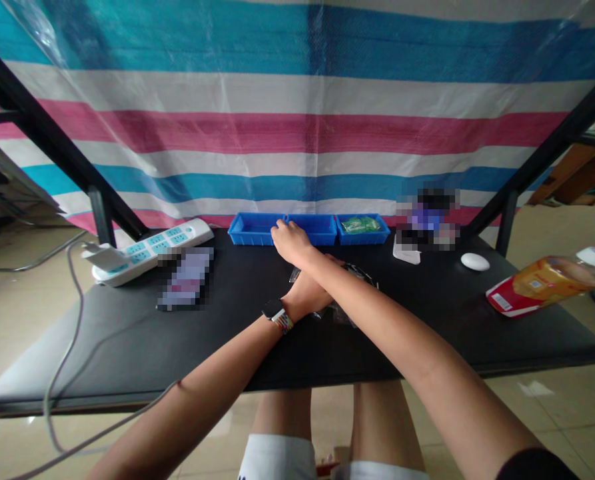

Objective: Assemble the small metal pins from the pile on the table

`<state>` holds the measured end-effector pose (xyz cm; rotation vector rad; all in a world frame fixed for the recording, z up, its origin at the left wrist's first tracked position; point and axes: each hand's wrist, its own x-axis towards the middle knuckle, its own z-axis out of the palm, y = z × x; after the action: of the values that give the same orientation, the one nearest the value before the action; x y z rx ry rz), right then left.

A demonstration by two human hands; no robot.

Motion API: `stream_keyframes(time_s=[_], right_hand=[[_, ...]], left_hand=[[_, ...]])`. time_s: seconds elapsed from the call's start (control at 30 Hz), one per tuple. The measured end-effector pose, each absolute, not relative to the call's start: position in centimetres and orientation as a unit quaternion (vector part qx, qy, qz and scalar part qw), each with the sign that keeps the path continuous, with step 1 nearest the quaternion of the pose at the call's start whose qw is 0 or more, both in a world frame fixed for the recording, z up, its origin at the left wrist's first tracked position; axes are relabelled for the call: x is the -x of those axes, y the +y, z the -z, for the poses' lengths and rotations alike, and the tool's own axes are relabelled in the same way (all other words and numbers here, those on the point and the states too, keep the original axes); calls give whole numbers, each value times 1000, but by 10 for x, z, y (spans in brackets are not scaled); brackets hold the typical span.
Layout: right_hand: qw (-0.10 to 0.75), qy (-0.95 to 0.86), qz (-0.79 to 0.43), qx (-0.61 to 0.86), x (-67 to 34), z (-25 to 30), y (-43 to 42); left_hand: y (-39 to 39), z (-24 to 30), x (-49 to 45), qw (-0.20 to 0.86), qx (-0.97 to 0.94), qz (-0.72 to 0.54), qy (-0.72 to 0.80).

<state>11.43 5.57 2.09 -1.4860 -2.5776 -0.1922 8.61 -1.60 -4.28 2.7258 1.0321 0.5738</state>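
My forearms cross over the table, the right one above the left. My right hand (pixel 291 241) is at the front edge of a row of blue plastic bins (pixel 257 238), near where the left and middle compartments meet. Its fingers are curled together, and whatever they hold is hidden. Beneath my right forearm, my left hand (pixel 310 291), with a watch on the wrist, rests at a pile of clear plastic packets (pixel 347 315). My right arm covers its fingers. A green packet (pixel 361 225) lies in the right-hand bin.
At the left are a white power strip (pixel 150 253) with a plugged-in adapter and a blurred phone-like object (pixel 187 279). A grey cable (pixel 80 300) hangs off the table's front. On the right lie a white oval object (pixel 475 262) and a tilted drink bottle (pixel 537 285). Striped sheeting hangs behind.
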Motion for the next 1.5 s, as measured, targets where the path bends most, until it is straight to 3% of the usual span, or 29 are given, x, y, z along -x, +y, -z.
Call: stream_keyframes(time_s=[0.33, 0.57, 0.7, 0.9, 1.5], right_hand=[[83, -860, 64, 500, -116, -24, 51], [257, -853, 34, 453, -167, -40, 31], [341, -761, 50, 550, -253, -34, 40], [326, -662, 32, 674, -342, 3, 63], [356, -566, -84, 739, -325, 24, 26]], left_hand=[[-15, 46, -88, 75, -915, -184, 351], [-21, 36, -86, 101, -891, -253, 363], [-25, 26, -89, 62, -887, -236, 393], [-24, 26, -90, 64, -886, -236, 394], [-23, 26, -90, 72, -846, -296, 437]])
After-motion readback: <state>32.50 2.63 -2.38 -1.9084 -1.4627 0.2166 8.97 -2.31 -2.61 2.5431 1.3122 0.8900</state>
